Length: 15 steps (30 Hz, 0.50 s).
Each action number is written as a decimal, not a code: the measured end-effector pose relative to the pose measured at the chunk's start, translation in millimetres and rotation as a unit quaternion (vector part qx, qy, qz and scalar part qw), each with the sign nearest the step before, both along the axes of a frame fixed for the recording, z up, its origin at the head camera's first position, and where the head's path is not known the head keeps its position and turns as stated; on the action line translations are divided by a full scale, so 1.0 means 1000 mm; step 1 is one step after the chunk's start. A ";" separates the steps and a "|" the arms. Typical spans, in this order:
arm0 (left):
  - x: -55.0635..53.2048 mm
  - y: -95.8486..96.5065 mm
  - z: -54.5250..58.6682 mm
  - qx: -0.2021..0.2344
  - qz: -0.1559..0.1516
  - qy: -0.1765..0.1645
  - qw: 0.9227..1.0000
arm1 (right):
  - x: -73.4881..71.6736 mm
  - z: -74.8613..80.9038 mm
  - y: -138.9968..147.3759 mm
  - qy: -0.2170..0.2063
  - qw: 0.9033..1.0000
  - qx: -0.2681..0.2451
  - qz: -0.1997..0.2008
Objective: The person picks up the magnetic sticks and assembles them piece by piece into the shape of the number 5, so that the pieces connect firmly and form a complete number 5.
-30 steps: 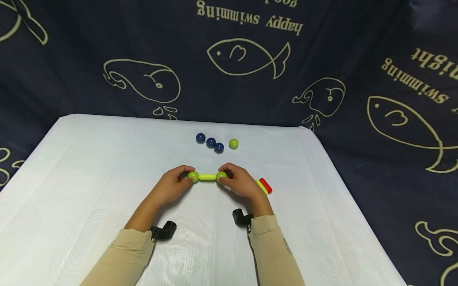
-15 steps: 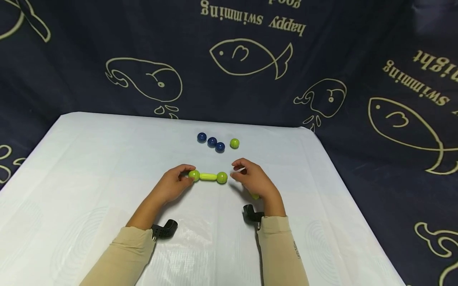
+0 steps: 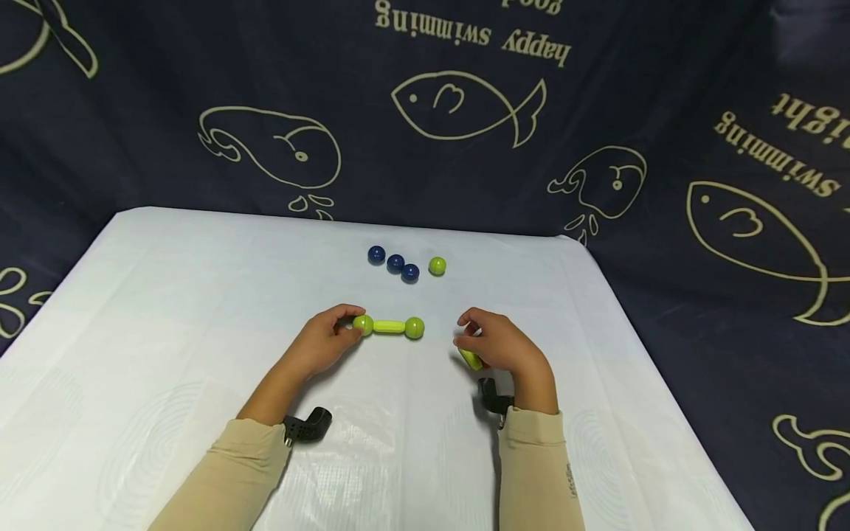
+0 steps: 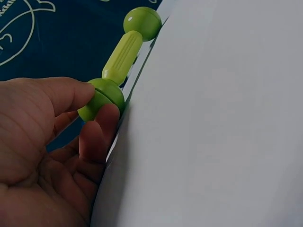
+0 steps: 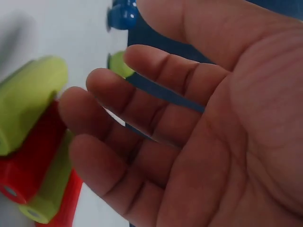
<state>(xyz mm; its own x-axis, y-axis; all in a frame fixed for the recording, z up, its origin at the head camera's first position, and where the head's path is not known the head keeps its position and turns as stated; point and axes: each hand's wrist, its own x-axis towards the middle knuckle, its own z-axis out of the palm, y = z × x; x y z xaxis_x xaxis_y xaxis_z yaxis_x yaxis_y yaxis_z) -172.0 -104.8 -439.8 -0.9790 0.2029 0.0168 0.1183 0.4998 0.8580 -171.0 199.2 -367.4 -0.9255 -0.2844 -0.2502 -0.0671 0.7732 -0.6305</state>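
Note:
My left hand (image 3: 324, 341) pinches a green ball (image 4: 100, 100) between thumb and fingers. That ball is joined to a yellow-green ribbed rod (image 3: 389, 326), and a second green ball (image 3: 415, 327) sits on the rod's far end, making a dumbbell shape. To the right, my right hand (image 3: 508, 343) holds nothing, its fingers loosely bent. Beside its fingertips, in the right wrist view, several short rods lie side by side, among them a yellow-green rod (image 5: 34, 101) and a red rod (image 5: 35, 156). In the head view that hand mostly covers them.
Three dark blue balls (image 3: 395, 263) lie in a slanting row toward the back of the white table (image 3: 219, 295). A loose green ball (image 3: 437, 266) lies just right of them. A dark blue cloth (image 3: 465, 184) with fish drawings hangs behind the table.
My right hand has let go of the right-hand green ball and moved right, over to the loose rods. The left hand keeps its hold on the other end ball.

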 end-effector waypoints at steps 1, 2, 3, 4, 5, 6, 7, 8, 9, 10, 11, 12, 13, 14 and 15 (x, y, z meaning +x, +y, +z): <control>0.000 0.000 0.000 -0.002 0.000 0.001 1.000 | 0.000 0.000 0.001 -0.001 1.000 0.000 0.001; 0.000 0.000 0.001 -0.003 0.000 0.001 1.000 | 0.000 0.000 0.002 -0.002 1.000 0.000 0.001; 0.000 0.000 0.001 -0.003 0.001 0.001 1.000 | 0.000 0.000 0.003 -0.003 1.000 0.002 0.001; 0.000 0.000 0.001 -0.004 0.001 0.001 1.000 | 0.000 0.000 0.003 -0.004 1.000 0.002 0.000; 0.000 0.000 0.001 -0.005 0.001 0.000 1.000 | 0.000 0.000 0.003 -0.006 1.000 0.000 0.001; 0.000 0.000 0.001 -0.005 0.002 -0.001 1.000 | -0.001 -0.001 0.003 -0.008 1.000 -0.001 0.002; -0.001 0.000 0.001 -0.005 0.003 -0.001 1.000 | -0.001 -0.001 0.003 -0.011 1.000 -0.003 0.002; -0.001 0.000 0.001 -0.006 0.004 -0.002 1.000 | -0.001 -0.001 0.002 -0.012 1.000 -0.004 0.002; -0.001 0.000 0.001 -0.006 0.005 -0.002 1.000 | -0.001 -0.002 0.001 -0.012 1.000 -0.004 0.003; -0.001 0.000 0.001 -0.006 0.004 0.000 1.000 | -0.001 -0.002 0.000 -0.011 1.000 -0.003 0.004; -0.001 0.000 0.000 -0.006 0.005 0.001 1.000 | -0.001 -0.003 -0.002 -0.008 1.000 0.001 0.006; -0.001 0.000 0.000 -0.005 0.005 0.002 1.000 | -0.001 -0.003 -0.004 -0.003 1.000 0.005 0.007; -0.002 0.000 -0.001 -0.004 0.005 0.004 1.000 | -0.002 -0.004 -0.006 0.001 1.000 0.008 0.009; -0.002 0.000 -0.001 -0.002 0.005 0.006 1.000 | -0.002 -0.005 -0.008 0.007 1.000 0.012 0.013; -0.002 0.000 -0.002 0.000 0.005 0.008 1.000 | -0.003 -0.006 -0.010 0.012 1.000 0.015 0.016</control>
<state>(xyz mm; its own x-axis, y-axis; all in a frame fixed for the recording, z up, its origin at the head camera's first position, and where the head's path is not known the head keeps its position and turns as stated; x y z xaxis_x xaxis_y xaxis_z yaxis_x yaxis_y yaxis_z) -174.0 -104.9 -441.4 -0.9806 0.1934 0.0318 0.1265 0.5005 0.8564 -173.9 189.1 -373.1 -0.9216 -0.3077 -0.2367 -0.1078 0.7886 -0.6054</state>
